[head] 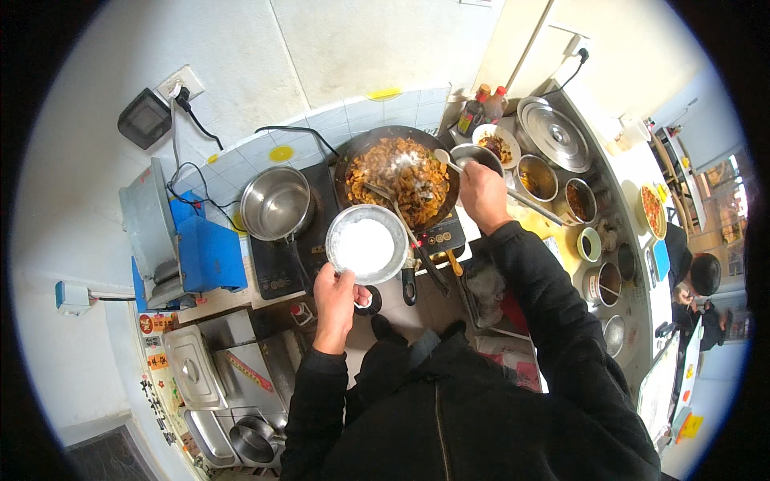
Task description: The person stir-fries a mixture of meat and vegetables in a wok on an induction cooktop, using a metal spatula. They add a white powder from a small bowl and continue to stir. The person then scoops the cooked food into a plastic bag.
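My left hand (337, 294) holds a metal bowl (332, 231) of white powder (364, 245) in front of the wok. My right hand (486, 191) grips a small pale spoon (448, 160), its bowl over the right rim of the wok (344, 180). Sliced, browned food (385, 159) fills the wok, and a patch of white powder (409, 161) lies on top of it. A metal spatula with a black handle (430, 264) rests in the food and leans out over the front rim. The wok stands on an induction cooker (448, 231) with a lit red display.
Left of the wok, an empty saucepan (275, 201) sits on a second cooker (271, 270), beside a blue machine (210, 252). To the right are sauce bottles (472, 114), a plate of seasoning (496, 144), a lidded pot (553, 138) and several containers. Beyond the counter a person (701, 276) is visible.
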The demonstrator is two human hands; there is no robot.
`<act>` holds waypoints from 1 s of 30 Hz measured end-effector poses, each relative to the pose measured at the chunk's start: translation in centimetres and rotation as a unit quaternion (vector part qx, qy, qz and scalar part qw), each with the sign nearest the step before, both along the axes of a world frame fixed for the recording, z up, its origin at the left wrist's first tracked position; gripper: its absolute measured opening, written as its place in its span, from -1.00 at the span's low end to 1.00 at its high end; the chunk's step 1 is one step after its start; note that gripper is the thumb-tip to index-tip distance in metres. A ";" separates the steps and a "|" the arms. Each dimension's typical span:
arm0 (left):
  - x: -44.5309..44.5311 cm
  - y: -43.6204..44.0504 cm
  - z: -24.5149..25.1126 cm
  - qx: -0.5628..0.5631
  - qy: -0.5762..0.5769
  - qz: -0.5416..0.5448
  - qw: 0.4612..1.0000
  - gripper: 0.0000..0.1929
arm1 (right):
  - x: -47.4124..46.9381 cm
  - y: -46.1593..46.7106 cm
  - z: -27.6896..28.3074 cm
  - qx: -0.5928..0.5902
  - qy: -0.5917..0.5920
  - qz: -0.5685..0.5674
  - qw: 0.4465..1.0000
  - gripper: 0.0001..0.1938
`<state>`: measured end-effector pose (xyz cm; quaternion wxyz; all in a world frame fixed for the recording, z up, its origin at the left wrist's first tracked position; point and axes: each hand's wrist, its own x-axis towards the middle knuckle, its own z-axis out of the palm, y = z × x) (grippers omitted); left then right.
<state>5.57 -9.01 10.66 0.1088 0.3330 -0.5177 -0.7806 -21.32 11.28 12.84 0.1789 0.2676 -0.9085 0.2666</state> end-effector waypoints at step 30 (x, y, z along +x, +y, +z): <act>-7.3 6.2 0.1 -0.025 0.005 -0.079 0.997 -0.87 | 9.3 6.6 4.5 -0.366 -0.551 0.004 0.750 -0.85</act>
